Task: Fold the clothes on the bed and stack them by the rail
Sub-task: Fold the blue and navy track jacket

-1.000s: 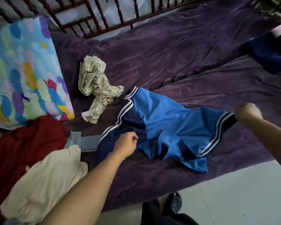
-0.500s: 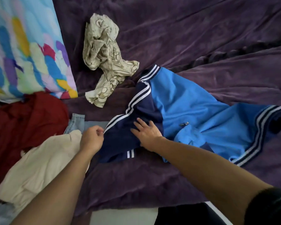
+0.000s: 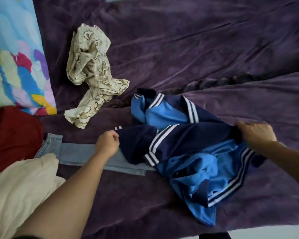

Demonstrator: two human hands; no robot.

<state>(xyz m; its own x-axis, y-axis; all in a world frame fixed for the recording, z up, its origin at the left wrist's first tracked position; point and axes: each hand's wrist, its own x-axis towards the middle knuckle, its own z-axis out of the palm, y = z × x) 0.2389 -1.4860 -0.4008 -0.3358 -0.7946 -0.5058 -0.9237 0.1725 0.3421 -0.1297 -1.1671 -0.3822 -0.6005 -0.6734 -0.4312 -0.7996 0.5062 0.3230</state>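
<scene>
Since half a second back, the right hand (image 3: 255,133) has jumped from lying flat beside the left one out to the far side of the blue track jacket (image 3: 188,152). The jacket's gone from spread out to bunched up, baring more of the light jeans (image 3: 79,153) under it.

Head view: jacket sits mid-bed on the purple bedspread (image 3: 179,49), no rail in sight. My guess at the trouble: it's slack and doubled between the hands, so a sleeve could get trapped in the fold, or the jeans could get dragged along. Left hand (image 3: 107,144) is a knuckles-up fist, fingers pinching the navy edge. Right is palm-down, fingers curled over a navy handful. Both forearms reach in from the near side.
</scene>
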